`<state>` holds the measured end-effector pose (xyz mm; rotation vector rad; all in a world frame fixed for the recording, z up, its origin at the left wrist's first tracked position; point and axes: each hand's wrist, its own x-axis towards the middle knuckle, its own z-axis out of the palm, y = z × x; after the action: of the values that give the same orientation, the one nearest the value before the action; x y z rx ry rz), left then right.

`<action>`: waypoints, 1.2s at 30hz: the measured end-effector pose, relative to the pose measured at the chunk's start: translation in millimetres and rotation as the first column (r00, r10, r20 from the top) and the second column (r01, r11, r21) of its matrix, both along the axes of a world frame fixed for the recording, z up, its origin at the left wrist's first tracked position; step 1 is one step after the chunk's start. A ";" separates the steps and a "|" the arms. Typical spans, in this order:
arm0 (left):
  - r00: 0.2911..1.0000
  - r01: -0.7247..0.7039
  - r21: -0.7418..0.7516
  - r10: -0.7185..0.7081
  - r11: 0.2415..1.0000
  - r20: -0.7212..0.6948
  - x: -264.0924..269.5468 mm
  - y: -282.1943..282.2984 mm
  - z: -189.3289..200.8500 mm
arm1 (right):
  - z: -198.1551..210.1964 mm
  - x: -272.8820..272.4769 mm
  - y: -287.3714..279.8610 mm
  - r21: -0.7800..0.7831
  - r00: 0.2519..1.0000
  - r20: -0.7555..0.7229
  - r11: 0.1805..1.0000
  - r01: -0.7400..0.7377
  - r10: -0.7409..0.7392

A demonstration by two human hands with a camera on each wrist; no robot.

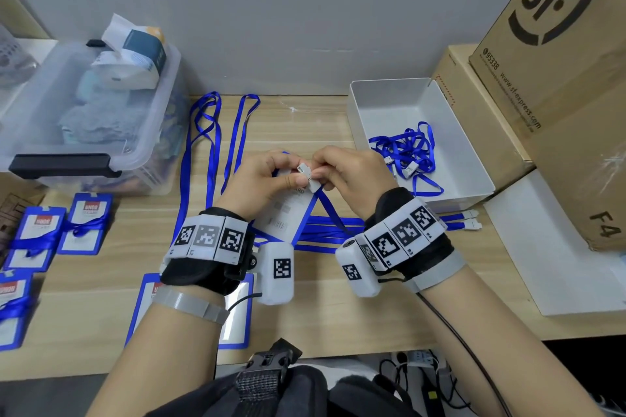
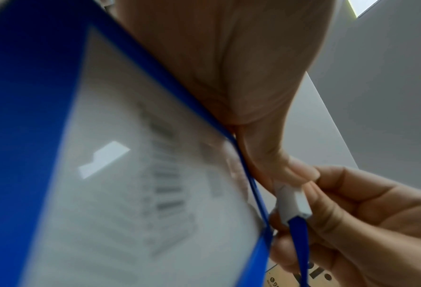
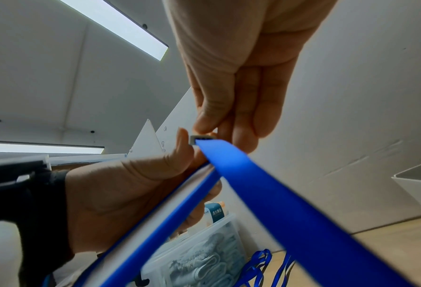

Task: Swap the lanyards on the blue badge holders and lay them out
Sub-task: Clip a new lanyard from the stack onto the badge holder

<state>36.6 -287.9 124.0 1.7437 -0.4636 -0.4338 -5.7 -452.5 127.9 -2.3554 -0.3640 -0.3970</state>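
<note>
Hands meet above the wooden desk [image 1: 321, 315], just left of the white tray [image 1: 450, 179]: left hand [image 1: 261, 183] grips a blue badge holder [image 1: 288, 213], right hand [image 1: 349, 176] pinches the white lanyard clip [image 1: 309, 176] at its top. Left wrist view: clip [image 2: 291, 200] touches the holder's [image 2: 121, 174] corner. Right wrist view: lanyard strap [image 3: 278, 194] trails from the pinched clip [image 3: 202, 138].

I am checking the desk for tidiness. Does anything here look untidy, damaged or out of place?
Nothing looks damaged or spilled. The oddest spot is the white tray: its blue lanyards lie tangled, and one loop hangs over the front rim. The left hand and right hand hold a badge holder and its clip.
</note>
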 end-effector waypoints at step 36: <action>0.995 -0.097 -0.106 0.098 0.990 0.006 -7.9 3.7 -1.2 | 5.9 -11.3 12.3 0.477 0.918 -0.396 0.850 0.223 -0.018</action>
<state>28.7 -284.2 122.8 1.6597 -0.4007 -0.3241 -17.1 -440.2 133.8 -1.8662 0.0802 -0.0697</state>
